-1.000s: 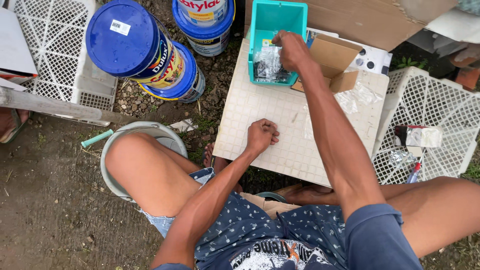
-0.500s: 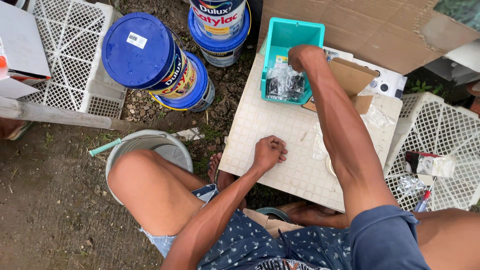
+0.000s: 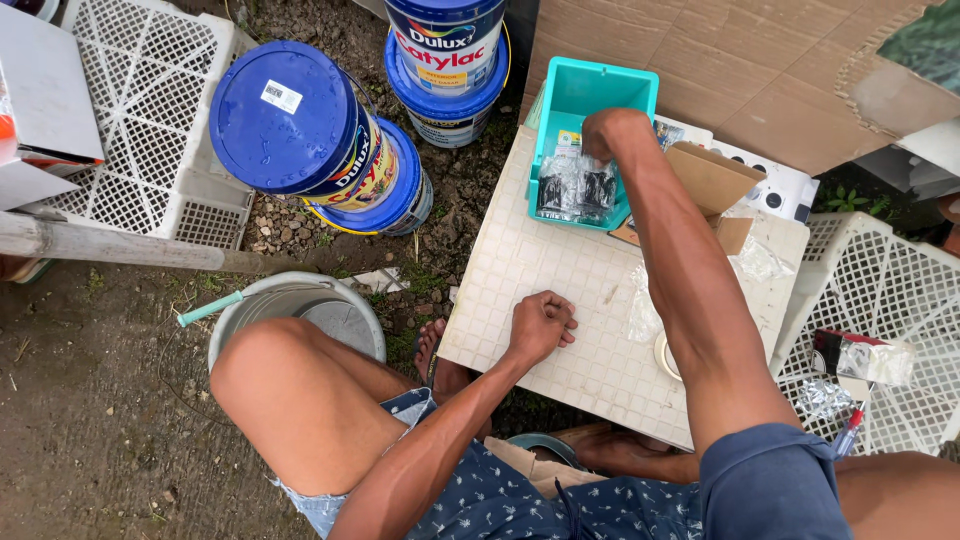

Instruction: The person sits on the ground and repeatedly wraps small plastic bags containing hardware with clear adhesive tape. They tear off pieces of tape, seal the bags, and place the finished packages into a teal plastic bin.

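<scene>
Head view, looking down. The right hand [image 3: 607,135] reaches forward into a teal plastic bin [image 3: 590,95], its fingers curled down among small clear plastic packets [image 3: 575,185] holding dark parts; whether it grips one cannot be told. The bin stands at the far edge of a pale tiled board [image 3: 545,270] that serves as a work surface. The left hand [image 3: 540,325] rests on the board's near part, well short of the bin, fingers folded into a loose fist and holding nothing. Just right of the right forearm lie an open cardboard box [image 3: 712,180] and an empty clear bag [image 3: 645,315]. Left of the left hand, off the board, stand blue-lidded paint buckets [image 3: 290,120] on bare ground, with a grey pail [image 3: 300,310] nearer the knee. Far right of both hands sits a white lattice crate [image 3: 890,290].
</scene>
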